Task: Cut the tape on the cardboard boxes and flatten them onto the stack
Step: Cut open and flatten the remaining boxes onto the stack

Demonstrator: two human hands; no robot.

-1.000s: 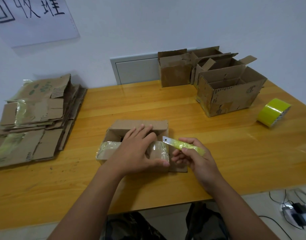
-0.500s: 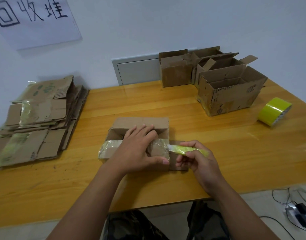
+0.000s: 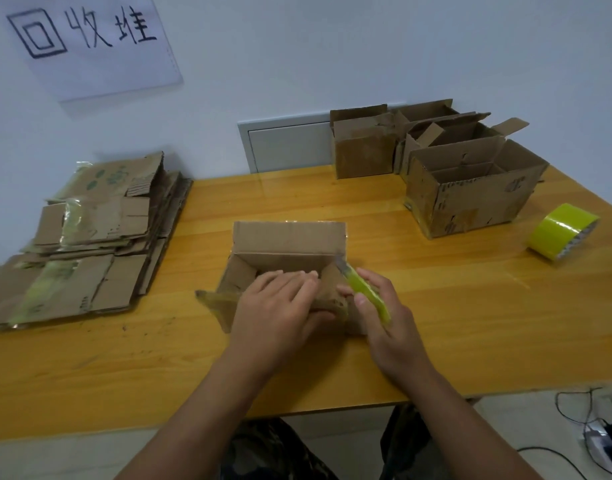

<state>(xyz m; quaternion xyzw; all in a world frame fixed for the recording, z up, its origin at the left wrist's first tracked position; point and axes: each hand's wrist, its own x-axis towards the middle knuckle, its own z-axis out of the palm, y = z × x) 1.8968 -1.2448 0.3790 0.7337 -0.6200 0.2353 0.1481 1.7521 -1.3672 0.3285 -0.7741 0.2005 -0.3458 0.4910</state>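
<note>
Underneath, a glossy yellow wood table (image 3: 332,202) carries everything. Far left of the fingers lies the stack (image 3: 90,244) of flattened corrugated cardboard with tape scraps; far right stand open boxes (image 3: 471,188), rough and worn. A shiny yellow-green tape roll (image 3: 562,232) lies right of them. Between both hands sits the open box (image 3: 287,247). The left hand (image 3: 280,306) presses its near wall, fingers straight and together, hiding it. The right hand (image 3: 380,306) grips a slim yellow-green knife (image 3: 363,289), blade at the box's right corner.
</note>
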